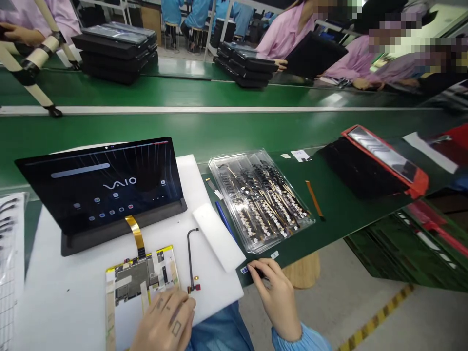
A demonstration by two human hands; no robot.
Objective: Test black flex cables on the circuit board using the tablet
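Well, the left hand (164, 319) lies curled over the bare circuit board (141, 278) on a white foam sheet (62, 292), and whether its grip is closed I cannot tell. A thin black flex cable (190, 258) lies at the board's three o'clock. The right hand (272, 300) grips a small dark part (259, 272) closed at the dark green mat's (340, 214) edge, at five o'clock from a clear tray of flex cables (259, 200). A VAIO tablet (98, 185) stands at the board's twelve o'clock, joined to it by a gold ribbon cable (136, 234).
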